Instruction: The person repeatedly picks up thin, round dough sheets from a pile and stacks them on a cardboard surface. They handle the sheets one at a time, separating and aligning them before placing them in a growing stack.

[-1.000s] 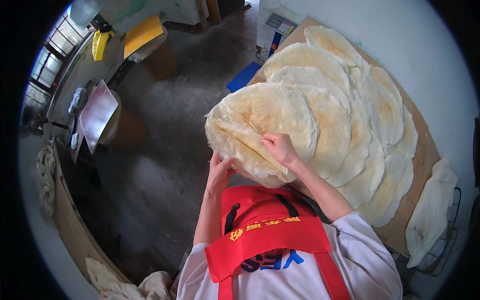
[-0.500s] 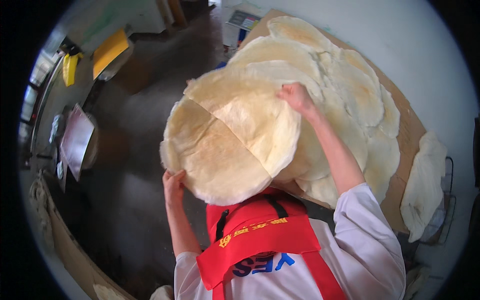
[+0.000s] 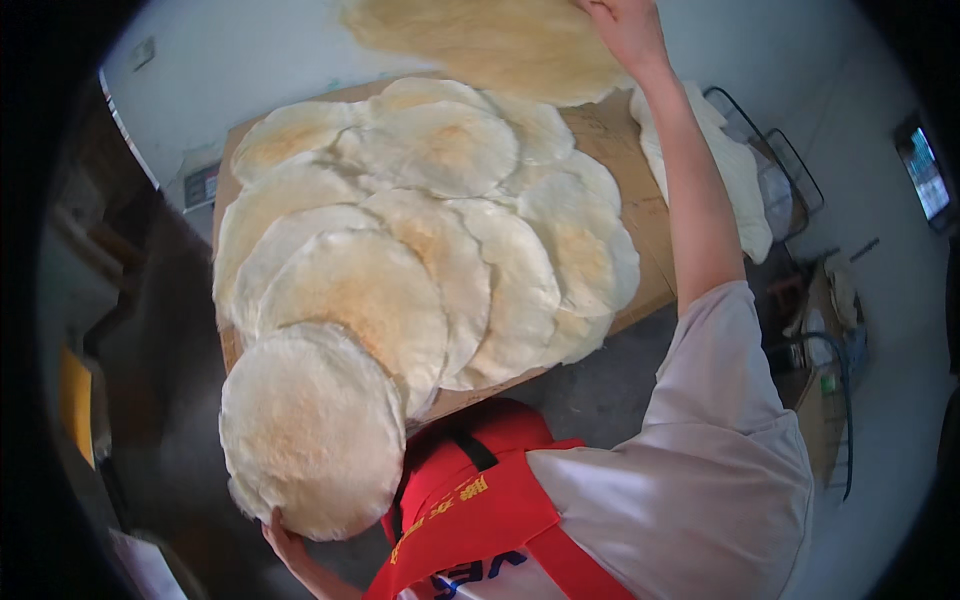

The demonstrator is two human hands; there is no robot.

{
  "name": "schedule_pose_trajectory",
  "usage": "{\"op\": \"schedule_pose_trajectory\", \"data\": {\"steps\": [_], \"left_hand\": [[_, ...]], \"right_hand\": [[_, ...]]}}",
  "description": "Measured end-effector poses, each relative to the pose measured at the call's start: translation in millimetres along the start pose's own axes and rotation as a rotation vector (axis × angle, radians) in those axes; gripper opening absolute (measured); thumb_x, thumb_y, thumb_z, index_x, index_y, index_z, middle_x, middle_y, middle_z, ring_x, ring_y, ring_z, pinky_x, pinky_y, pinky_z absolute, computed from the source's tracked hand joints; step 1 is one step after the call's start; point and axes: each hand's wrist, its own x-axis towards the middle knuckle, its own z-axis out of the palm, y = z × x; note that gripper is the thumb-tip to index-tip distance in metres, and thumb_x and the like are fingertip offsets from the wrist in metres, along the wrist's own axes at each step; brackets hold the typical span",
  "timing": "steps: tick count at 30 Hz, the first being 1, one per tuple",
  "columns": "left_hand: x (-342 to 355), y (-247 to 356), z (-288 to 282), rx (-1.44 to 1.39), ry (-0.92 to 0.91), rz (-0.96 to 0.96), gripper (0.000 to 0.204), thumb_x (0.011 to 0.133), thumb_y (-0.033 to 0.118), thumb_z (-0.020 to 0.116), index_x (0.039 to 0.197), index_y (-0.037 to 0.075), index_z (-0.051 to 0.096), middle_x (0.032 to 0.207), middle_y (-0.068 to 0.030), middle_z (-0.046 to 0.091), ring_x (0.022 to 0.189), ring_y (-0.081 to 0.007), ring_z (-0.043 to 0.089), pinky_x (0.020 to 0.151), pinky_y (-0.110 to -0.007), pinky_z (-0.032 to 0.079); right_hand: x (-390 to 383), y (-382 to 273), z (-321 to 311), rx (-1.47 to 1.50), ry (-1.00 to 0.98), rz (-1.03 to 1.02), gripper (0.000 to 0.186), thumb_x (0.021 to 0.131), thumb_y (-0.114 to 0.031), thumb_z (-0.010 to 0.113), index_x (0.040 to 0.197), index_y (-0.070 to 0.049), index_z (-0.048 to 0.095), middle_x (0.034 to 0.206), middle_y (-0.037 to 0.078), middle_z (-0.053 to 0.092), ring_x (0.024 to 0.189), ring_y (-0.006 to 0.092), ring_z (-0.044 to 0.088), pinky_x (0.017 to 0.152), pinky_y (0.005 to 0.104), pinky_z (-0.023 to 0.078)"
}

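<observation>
- Pale, toasted flatbread sheet [image 3: 490,48] is up past the worktop's [image 3: 648,240] far edge, before the wall [image 3: 260,50]; its top runs out of view.
- The right hand's [image 3: 630,38] grip is clamped on the sheet's right rim, seemingly so the rest spreads free.
- A thick pale round [image 3: 310,430] juts past the worktop's near-left corner; the left hand's [image 3: 286,545] grip is clamped on its near rim, thumb above, fingers hidden, likely steadying the overhang.
- Overlapping rounds [image 3: 440,150] cover most of the worktop, presumably layered to fit more in.
- Bare cardboard shows mainly along the right edge, with little room at the far edge.
- Beyond the far-right corner, a white draped piece [image 3: 715,180] and wire rack [image 3: 795,165] limit the right arm's room.
- The red apron [image 3: 485,505] sits close to the near edge.
</observation>
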Motion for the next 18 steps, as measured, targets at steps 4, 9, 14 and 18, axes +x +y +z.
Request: {"op": "schedule_pose_trajectory", "data": {"steps": [4,9,14,18], "left_hand": [[-16,-6,-9,-0.149,-0.236,-0.117,0.060,0.076,0.017,0.062,0.128,0.004,0.034,0.125,-0.0132,0.042,0.112,-0.0269,0.043,0.090,-0.044,0.038],[-33,-5,-15,-0.131,-0.492,-0.006,0.072,0.075,0.018,0.064,0.134,0.008,0.022,0.131,-0.0126,0.035,0.116,-0.0285,0.039,0.092,-0.045,0.037],[-67,30,51,-0.057,-0.506,0.092,0.075,0.075,0.014,0.064,0.135,0.008,0.019,0.131,-0.0114,0.035,0.116,-0.0264,0.040,0.092,-0.043,0.037],[-57,24,56,-0.093,-0.335,0.056,0.056,0.083,0.008,0.054,0.132,0.010,0.026,0.127,-0.0095,0.040,0.111,-0.0242,0.044,0.085,-0.039,0.043]], "right_hand": [[-104,69,-31,-0.305,0.009,-0.035,0.023,0.081,-0.011,0.046,0.099,-0.009,0.061,0.094,0.015,0.061,0.084,0.0288,0.059,0.074,0.0351,0.046],[-266,101,-10,-0.448,-0.669,0.562,0.035,0.073,-0.006,0.053,0.108,-0.010,0.057,0.106,0.014,0.056,0.097,0.0286,0.054,0.084,0.0360,0.042],[-332,-12,116,0.252,-0.648,0.345,0.048,0.066,-0.012,0.063,0.111,-0.004,0.053,0.113,0.015,0.051,0.108,0.0295,0.046,0.091,0.0340,0.038],[-281,-212,162,0.804,-0.848,0.222,0.045,0.072,-0.018,0.065,0.112,-0.004,0.052,0.117,0.015,0.049,0.106,0.0307,0.047,0.090,0.0358,0.039]]}}
